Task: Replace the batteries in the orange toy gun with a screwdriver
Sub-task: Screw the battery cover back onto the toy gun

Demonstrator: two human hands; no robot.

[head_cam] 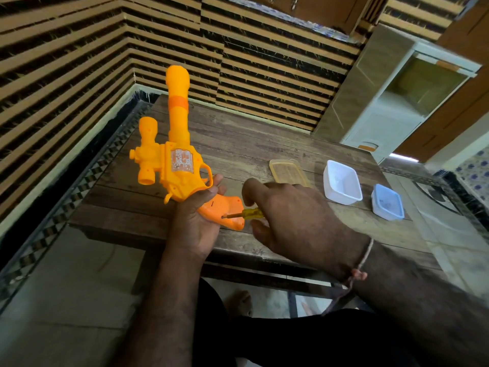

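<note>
The orange toy gun (173, 152) points up and away over the wooden table (238, 144), barrel high, scope on its left side. My left hand (194, 223) is wrapped around the gun's grip from below. My right hand (293, 221) holds a small screwdriver (250, 214) with a yellow see-through handle. Its metal tip sits against a small dark hole in the darker orange grip panel (225, 210).
On the table to the right lie a clear yellowish lid (288, 172), an open white plastic box (342, 185) and a smaller bluish box (387, 202). A striped wall runs behind. A white cabinet (397, 102) stands at the right. My legs and a foot show below the table edge.
</note>
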